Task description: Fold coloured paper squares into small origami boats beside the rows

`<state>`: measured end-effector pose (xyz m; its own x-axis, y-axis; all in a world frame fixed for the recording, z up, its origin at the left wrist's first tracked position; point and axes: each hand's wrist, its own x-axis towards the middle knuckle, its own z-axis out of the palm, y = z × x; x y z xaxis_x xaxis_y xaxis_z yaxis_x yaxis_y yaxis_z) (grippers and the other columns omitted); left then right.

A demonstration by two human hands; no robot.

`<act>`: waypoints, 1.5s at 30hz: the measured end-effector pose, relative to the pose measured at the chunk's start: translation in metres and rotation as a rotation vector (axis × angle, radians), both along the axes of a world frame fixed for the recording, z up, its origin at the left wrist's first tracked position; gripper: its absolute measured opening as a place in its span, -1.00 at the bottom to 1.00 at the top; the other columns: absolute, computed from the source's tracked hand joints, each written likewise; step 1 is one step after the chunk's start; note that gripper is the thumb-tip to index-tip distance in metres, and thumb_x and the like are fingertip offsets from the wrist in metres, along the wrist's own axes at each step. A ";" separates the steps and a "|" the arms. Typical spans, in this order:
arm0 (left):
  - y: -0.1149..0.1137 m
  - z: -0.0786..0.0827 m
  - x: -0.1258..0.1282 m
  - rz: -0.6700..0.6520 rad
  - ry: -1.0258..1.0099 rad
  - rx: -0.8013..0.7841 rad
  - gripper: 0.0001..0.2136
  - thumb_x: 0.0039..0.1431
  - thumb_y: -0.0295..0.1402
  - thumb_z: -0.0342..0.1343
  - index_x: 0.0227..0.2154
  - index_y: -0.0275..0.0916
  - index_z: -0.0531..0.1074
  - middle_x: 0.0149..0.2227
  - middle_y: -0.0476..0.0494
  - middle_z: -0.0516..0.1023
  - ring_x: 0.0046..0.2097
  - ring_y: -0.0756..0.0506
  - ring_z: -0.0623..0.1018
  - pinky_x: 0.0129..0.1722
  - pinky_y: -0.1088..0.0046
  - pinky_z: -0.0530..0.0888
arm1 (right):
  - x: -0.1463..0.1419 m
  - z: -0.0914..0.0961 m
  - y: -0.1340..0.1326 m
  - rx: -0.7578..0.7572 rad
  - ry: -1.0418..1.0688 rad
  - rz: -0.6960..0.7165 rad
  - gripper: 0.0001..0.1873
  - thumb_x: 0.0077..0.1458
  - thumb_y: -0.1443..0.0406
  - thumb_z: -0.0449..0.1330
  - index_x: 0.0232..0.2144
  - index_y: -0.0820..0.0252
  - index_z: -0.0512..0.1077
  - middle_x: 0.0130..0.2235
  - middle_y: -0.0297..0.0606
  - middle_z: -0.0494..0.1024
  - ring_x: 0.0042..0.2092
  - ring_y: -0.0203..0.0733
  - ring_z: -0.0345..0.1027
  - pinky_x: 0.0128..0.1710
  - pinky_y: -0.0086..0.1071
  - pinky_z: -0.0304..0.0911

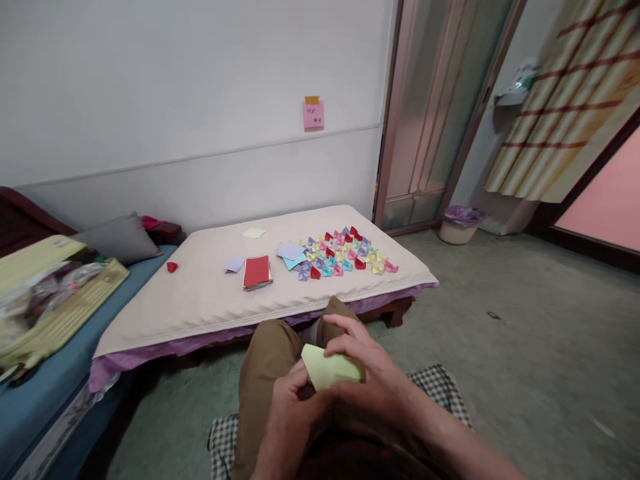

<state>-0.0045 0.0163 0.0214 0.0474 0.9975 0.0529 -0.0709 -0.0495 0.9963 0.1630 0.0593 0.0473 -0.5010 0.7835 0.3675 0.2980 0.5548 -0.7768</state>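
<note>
Above my lap, both hands hold a piece of pale yellow-green paper (327, 370), partly folded. My left hand (295, 397) grips its left and lower side, with the fingertips partly hidden behind the sheet. My right hand (367, 363) has its thumb along the lower edge and its fingers curled over the top right. On the low table in front lie many small folded paper boats (339, 252) in red, pink, yellow, blue and purple. Left of them is a stack of paper with a red sheet (257, 272) on top.
Loose purple sheets (290, 251) lie beside the boats, and a yellow sheet (254, 233) farther back. A red folded paper (172, 267) sits at the cloth-covered table's (200, 300) left end. An open yellow suitcase (65, 300) rests on the blue seat at left. A waste bin (457, 230) stands back right.
</note>
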 end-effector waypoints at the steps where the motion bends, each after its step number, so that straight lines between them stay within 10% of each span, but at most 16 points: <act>1: 0.001 0.002 -0.001 -0.030 0.034 0.025 -0.82 -0.12 -0.37 0.29 -0.38 -0.27 0.62 -0.33 -0.13 0.57 -0.27 -0.14 0.51 -0.31 0.48 0.42 | 0.000 0.003 0.002 -0.020 -0.017 0.018 -0.63 -0.19 0.42 0.35 -0.26 0.09 0.42 0.19 -0.14 0.16 0.21 0.01 0.03 0.11 -0.20 0.06; 16: -0.004 0.003 0.002 0.058 -0.125 -0.134 -0.71 -0.18 -0.34 0.31 -0.31 -0.30 0.62 -0.26 -0.20 0.61 -0.19 -0.24 0.53 -0.21 0.36 0.43 | 0.009 -0.012 0.005 -0.502 0.397 0.157 -0.73 -0.18 0.23 0.38 -0.42 0.20 0.41 -0.03 -0.17 0.43 -0.03 -0.05 0.32 -0.11 -0.31 0.21; 24: -0.009 0.009 0.015 0.198 -0.275 -0.156 -0.76 -0.19 -0.41 0.29 -0.36 -0.35 0.60 -0.28 -0.21 0.63 -0.16 -0.26 0.53 -0.09 0.26 0.40 | -0.004 -0.024 -0.008 -0.715 0.611 -0.038 -0.79 -0.12 0.24 0.33 -0.43 0.24 0.45 -0.47 -0.36 0.47 -0.43 -0.27 0.30 -0.41 -0.44 0.17; 33: -0.007 0.012 0.018 0.232 -0.297 -0.185 -0.71 -0.19 -0.45 0.30 -0.29 -0.37 0.58 -0.33 -0.20 0.64 -0.28 -0.17 0.56 -0.20 0.35 0.44 | -0.013 -0.019 -0.014 -0.612 0.585 -0.257 -0.85 -0.12 0.27 0.30 -0.53 0.25 0.43 -0.67 -0.44 0.36 -0.58 -0.35 0.16 -0.54 -0.48 0.04; 45: -0.007 0.012 0.020 0.351 -0.308 -0.190 -0.78 -0.18 -0.41 0.30 -0.40 -0.39 0.57 -0.45 -0.16 0.61 -0.40 -0.12 0.54 -0.36 0.42 0.42 | -0.010 -0.021 -0.016 -0.367 0.526 -0.117 -0.88 -0.01 0.34 0.21 -0.48 0.16 0.57 -0.55 -0.38 0.30 -0.54 -0.33 0.22 -0.55 -0.46 0.11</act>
